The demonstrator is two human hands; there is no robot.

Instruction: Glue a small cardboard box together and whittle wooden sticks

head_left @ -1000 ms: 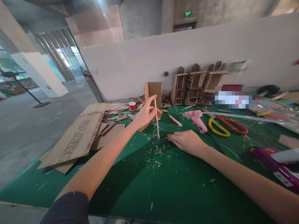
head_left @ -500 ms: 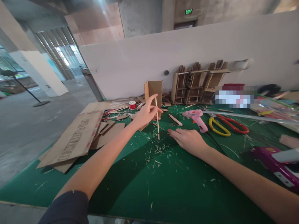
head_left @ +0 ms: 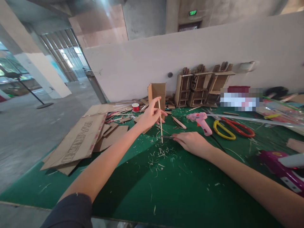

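Observation:
My left hand (head_left: 152,115) is closed on a thin wooden stick (head_left: 161,128), pinching it by its upper part. The stick stands nearly upright, its lower end close above the green tabletop. In my right hand (head_left: 190,141) is a thin knife blade (head_left: 167,137), held low and almost level; its tip crosses the stick near the bottom. The knife's handle is hidden in the fingers. Curled wood shavings (head_left: 161,153) lie on the table just below the stick.
Flat cardboard (head_left: 76,139) lies at left, beside a red thread spool (head_left: 135,108). A cardboard piece (head_left: 159,91) stands behind my left hand. Several cardboard structures (head_left: 184,90) line the wall. At right are a pink glue gun (head_left: 201,122), scissors (head_left: 224,129) and a purple tool (head_left: 277,167).
The blade in my right hand shows more plainly and now reaches across the stick's lower part. My left hand keeps its hold; the view has shifted slightly.

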